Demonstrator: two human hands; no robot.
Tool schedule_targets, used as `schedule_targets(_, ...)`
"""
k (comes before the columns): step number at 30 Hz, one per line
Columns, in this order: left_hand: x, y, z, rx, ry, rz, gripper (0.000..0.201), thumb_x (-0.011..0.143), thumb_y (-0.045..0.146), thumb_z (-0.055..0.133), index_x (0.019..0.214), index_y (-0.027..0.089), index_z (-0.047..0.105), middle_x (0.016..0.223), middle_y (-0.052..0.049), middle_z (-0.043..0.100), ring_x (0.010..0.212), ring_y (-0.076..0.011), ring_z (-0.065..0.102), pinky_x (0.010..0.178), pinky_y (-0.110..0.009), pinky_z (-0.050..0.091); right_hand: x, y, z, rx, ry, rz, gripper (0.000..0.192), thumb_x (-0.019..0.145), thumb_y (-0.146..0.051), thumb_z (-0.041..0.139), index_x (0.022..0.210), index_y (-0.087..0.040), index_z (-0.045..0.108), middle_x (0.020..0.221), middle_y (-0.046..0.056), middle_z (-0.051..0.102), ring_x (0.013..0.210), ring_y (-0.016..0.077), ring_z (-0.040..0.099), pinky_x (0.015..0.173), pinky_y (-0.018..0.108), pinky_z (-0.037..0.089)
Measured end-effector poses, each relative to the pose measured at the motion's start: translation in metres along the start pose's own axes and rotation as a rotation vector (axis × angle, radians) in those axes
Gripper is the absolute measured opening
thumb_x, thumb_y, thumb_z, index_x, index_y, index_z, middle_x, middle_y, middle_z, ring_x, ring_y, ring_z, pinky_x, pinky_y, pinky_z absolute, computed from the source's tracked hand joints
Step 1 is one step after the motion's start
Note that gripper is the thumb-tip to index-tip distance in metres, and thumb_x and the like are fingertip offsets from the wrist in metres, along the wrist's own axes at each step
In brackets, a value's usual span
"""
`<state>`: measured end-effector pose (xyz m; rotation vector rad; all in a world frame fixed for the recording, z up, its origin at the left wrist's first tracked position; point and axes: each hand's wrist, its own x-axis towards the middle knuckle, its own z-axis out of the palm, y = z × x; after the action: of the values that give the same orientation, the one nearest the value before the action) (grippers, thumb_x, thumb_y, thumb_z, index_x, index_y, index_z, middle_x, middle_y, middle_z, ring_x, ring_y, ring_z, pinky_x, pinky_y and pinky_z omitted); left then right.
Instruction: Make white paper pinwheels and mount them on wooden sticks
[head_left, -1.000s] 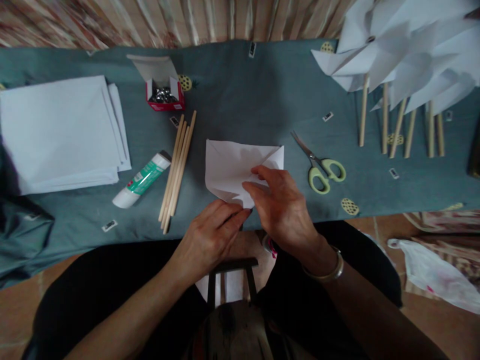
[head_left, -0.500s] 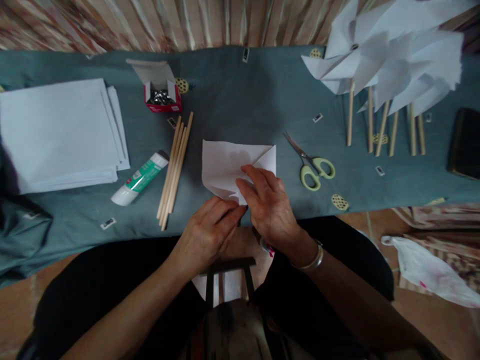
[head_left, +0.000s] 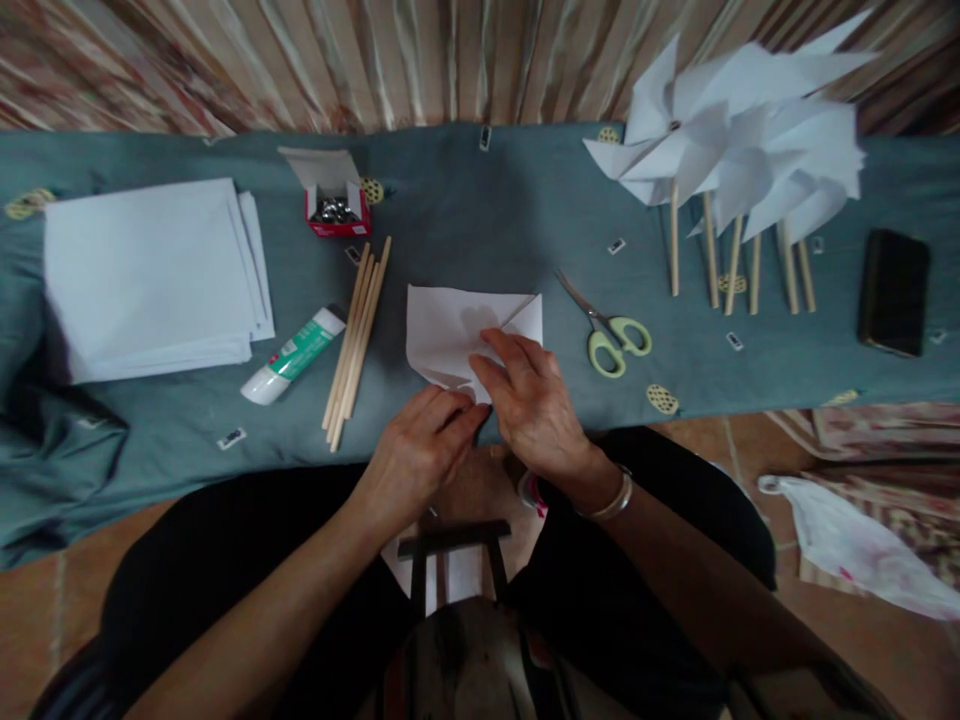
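A folded white paper sheet (head_left: 450, 330) lies on the grey-blue tablecloth (head_left: 480, 210) in front of me. My right hand (head_left: 529, 405) rests on its near right part, fingers pressing the fold down. My left hand (head_left: 420, 450) pinches the paper's near corner at the table edge, fingertips meeting the right hand's. A bundle of wooden sticks (head_left: 358, 340) lies just left of the paper. Green-handled scissors (head_left: 607, 335) lie just right of it.
A stack of white sheets (head_left: 150, 275) lies at the left, a glue tube (head_left: 292, 355) beside it, and a small red box of pins (head_left: 335, 210) behind. Finished paper pinwheels on sticks (head_left: 735, 150) lie at the right, then a black phone (head_left: 892, 290). A plastic bag (head_left: 847, 545) lies on the floor.
Both hands stay on the paper's near corner, with the fingers drawn a little closer together. The view has tilted, so the table sits lower and the phone has come into sight.
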<state>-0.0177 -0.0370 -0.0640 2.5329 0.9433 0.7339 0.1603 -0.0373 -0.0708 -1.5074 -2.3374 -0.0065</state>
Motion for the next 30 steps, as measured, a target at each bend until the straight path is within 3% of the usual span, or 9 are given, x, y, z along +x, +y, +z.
schedule_targets(4, 0.0, 0.001, 0.0, 0.0, 0.002, -0.004, 0.019, 0.094, 0.011, 0.052, 0.11, 0.014, 0.062, 0.095, -0.008, 0.065, 0.087, -0.0175, 0.061, 0.074, -0.032, 0.058, -0.001, 0.001, 0.0, 0.032, -0.014, 0.021, 0.033, 0.097, -0.014, 0.039, 0.122, -0.024, 0.059, 0.137, 0.01, 0.056, 0.122, 0.0282, 0.051, 0.096, 0.047, 0.048)
schedule_targets(9, 0.001, 0.0, 0.0, 0.005, 0.005, 0.008, 0.018, 0.094, 0.012, 0.052, 0.109, 0.012, 0.062, 0.094, -0.008, 0.065, 0.087, -0.0184, 0.061, 0.075, -0.033, 0.057, 0.002, 0.0, 0.003, 0.047, -0.02, -0.003, 0.029, 0.096, -0.012, 0.043, 0.12, -0.016, 0.059, 0.136, 0.014, 0.056, 0.121, 0.0271, 0.05, 0.095, 0.044, 0.049)
schedule_targets(14, 0.001, 0.0, 0.0, 0.011, 0.017, 0.019, 0.018, 0.093, 0.01, 0.053, 0.108, 0.01, 0.063, 0.092, -0.009, 0.065, 0.085, -0.0187, 0.06, 0.073, -0.032, 0.057, 0.002, 0.0, -0.002, 0.131, -0.054, 0.032, 0.033, 0.095, -0.012, 0.04, 0.121, -0.019, 0.06, 0.138, 0.013, 0.056, 0.125, 0.0272, 0.051, 0.099, 0.045, 0.049)
schedule_targets(18, 0.0, -0.001, 0.001, 0.014, 0.035, 0.019, 0.018, 0.092, 0.011, 0.055, 0.109, 0.011, 0.063, 0.095, -0.009, 0.065, 0.088, -0.0188, 0.062, 0.076, -0.033, 0.058, 0.005, 0.016, -0.012, 0.316, 0.035, 0.118, 0.04, 0.097, -0.015, 0.037, 0.132, -0.02, 0.055, 0.137, 0.01, 0.057, 0.129, 0.0231, 0.053, 0.107, 0.042, 0.047)
schedule_targets(21, -0.001, -0.002, 0.002, 0.017, 0.037, 0.025, 0.019, 0.091, 0.01, 0.057, 0.11, 0.01, 0.062, 0.097, -0.009, 0.065, 0.089, -0.0193, 0.062, 0.077, -0.033, 0.058, 0.016, 0.036, -0.014, 0.266, 0.056, 0.201, 0.045, 0.098, -0.02, 0.035, 0.141, -0.015, 0.048, 0.143, 0.014, 0.054, 0.136, 0.0249, 0.047, 0.115, 0.044, 0.038)
schedule_targets(23, -0.001, -0.002, 0.002, 0.025, 0.034, 0.03, 0.019, 0.091, 0.01, 0.057, 0.109, 0.009, 0.063, 0.097, -0.009, 0.065, 0.088, -0.0197, 0.062, 0.076, -0.033, 0.059, 0.026, 0.047, -0.012, 0.205, 0.026, 0.201, 0.045, 0.096, -0.022, 0.04, 0.138, -0.01, 0.052, 0.141, 0.017, 0.055, 0.135, 0.0293, 0.048, 0.113, 0.049, 0.039)
schedule_targets(30, -0.002, -0.006, -0.009, 0.035, 0.028, 0.005, 0.023, 0.092, 0.009, 0.056, 0.114, 0.01, 0.063, 0.101, -0.01, 0.067, 0.092, -0.0202, 0.064, 0.08, -0.034, 0.059, 0.037, 0.064, -0.016, 0.199, -0.015, 0.149, 0.034, 0.098, -0.026, 0.042, 0.119, -0.014, 0.066, 0.121, 0.014, 0.069, 0.114, 0.0276, 0.062, 0.105, 0.047, 0.046)
